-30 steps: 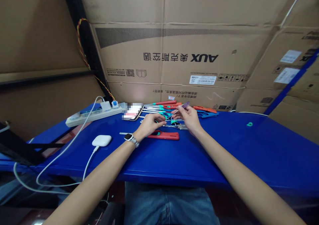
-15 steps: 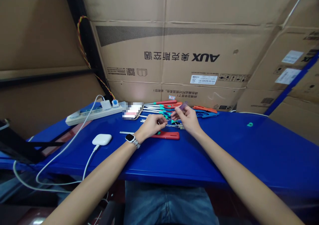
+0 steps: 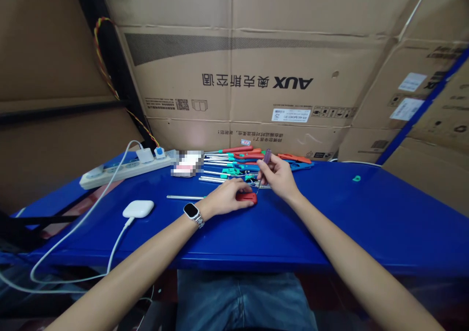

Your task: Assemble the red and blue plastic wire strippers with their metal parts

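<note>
The left hand (image 3: pixel 226 199), with a smartwatch (image 3: pixel 191 210) on its wrist, lies palm down on the glossy blue table (image 3: pixel 330 213), its fingers curled over a flat red plastic handle (image 3: pixel 246 196) whose rounded right end shows past the fingertips; a thin bare metal shaft (image 3: pixel 185 197) runs out to the left of it. Just to the right, the right hand (image 3: pixel 278 174) pinches a slim screwdriver (image 3: pixel 264 162) with a translucent purple handle between thumb and fingertips, holding it nearly upright with its fine tip pointing down beside the red handle. Beyond both hands lies a row of screwdrivers (image 3: pixel 234 157) with red and teal handles and shiny steel shafts. Farther left are a smooth white rounded case (image 3: pixel 138 208) on a white cable and a long white power strip (image 3: pixel 124 169). Corrugated cardboard boxes (image 3: pixel 256 77) stand at the far side.
</note>
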A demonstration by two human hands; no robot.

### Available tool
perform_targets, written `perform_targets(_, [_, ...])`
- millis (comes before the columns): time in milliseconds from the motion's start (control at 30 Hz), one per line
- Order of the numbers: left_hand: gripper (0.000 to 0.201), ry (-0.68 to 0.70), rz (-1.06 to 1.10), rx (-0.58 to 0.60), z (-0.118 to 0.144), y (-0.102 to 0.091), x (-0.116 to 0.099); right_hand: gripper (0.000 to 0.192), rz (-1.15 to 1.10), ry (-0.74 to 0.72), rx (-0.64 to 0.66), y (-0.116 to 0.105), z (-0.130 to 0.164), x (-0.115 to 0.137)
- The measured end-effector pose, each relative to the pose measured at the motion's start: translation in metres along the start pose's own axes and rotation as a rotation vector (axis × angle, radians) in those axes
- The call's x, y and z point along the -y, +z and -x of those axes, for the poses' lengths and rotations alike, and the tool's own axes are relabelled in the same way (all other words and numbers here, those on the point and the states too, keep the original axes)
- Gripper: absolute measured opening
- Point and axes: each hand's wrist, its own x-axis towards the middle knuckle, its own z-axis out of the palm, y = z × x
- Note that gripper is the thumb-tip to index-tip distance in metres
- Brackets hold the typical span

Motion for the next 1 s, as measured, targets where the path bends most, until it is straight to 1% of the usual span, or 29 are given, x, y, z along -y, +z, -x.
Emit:
perform_targets(67, [0.033,-0.01,0.012,0.029,0.0,0.001,0.001,0.037,0.016,-0.009,0.025,0.0,0.004,-0.002])
perform_targets(133, [0.034,-0.032,0.052,0.043,0.001,0.0,0.002,0.036,0.025,-0.02,0.032,0.001,0.006,-0.003])
perform_targets(233, [0.036,-0.054,0.099,0.043,0.0,-0.001,0.003,0.035,0.048,-0.034,0.047,0.004,0.008,-0.004])
perform_targets(367, [0.037,-0.078,0.108,0.036,0.0,-0.001,0.003,0.034,0.075,-0.052,0.067,0.006,0.008,-0.007])
perform_targets(533, [0.034,-0.07,0.082,0.024,0.0,0.0,0.004,0.033,0.103,-0.064,0.057,0.006,0.007,-0.008])
perform_targets(900, [0.03,-0.044,0.056,0.038,0.0,0.0,0.005,0.027,0.099,-0.037,0.123,0.01,0.008,-0.01])
perform_targets(967, [0.03,-0.035,0.056,0.014,0.0,-0.002,0.003,0.028,0.079,-0.018,0.138,0.01,0.008,-0.01])
perform_targets(1000, [0.029,-0.032,0.067,-0.03,-0.001,-0.005,0.002,0.029,0.065,-0.006,0.143,0.01,0.007,-0.01])
